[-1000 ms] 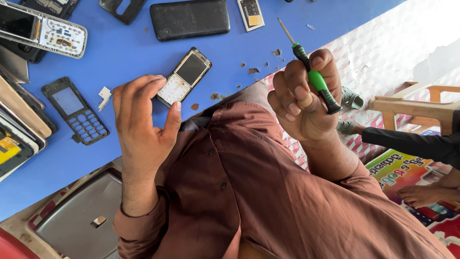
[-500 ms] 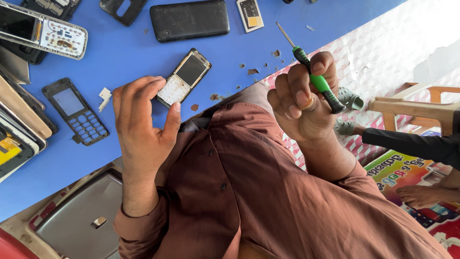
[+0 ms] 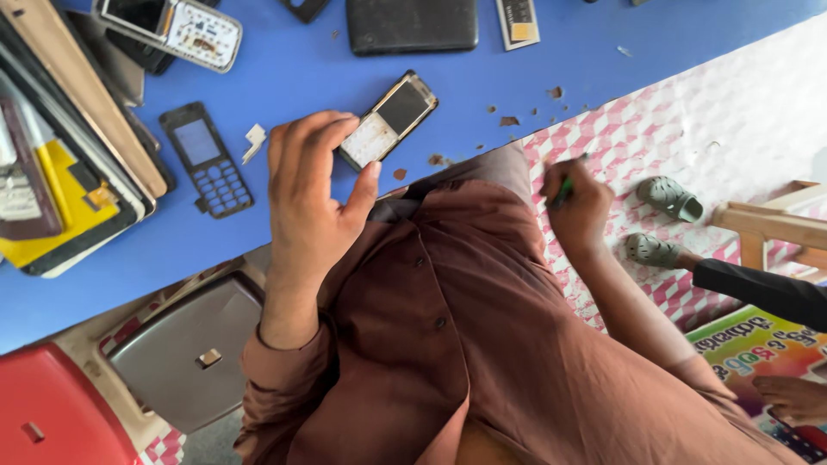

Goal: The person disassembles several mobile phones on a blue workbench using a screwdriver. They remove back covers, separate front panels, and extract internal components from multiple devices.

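Note:
My left hand (image 3: 314, 198) is over the blue table (image 3: 293, 69), fingers and thumb curled on the near end of a small opened phone (image 3: 392, 116) that lies flat. My right hand (image 3: 579, 205) is down past the table edge, over the pink-and-white mat (image 3: 689, 129). It is closed on a green-handled screwdriver (image 3: 562, 191), mostly hidden in the fist. My brown shirt (image 3: 448, 344) fills the lower middle of the view.
On the table lie a dark keypad cover (image 3: 207, 159), a black slab device (image 3: 412, 24), a battery (image 3: 519, 21), a white phone (image 3: 172, 27) and stacked devices (image 3: 60, 146). A grey case (image 3: 185, 353) and red stool (image 3: 43, 413) sit below. Another person's sandalled feet (image 3: 665, 196) are right.
My right hand has dropped from above the table edge down to the mat side, with the screwdriver still in it. My left hand stays at the phone.

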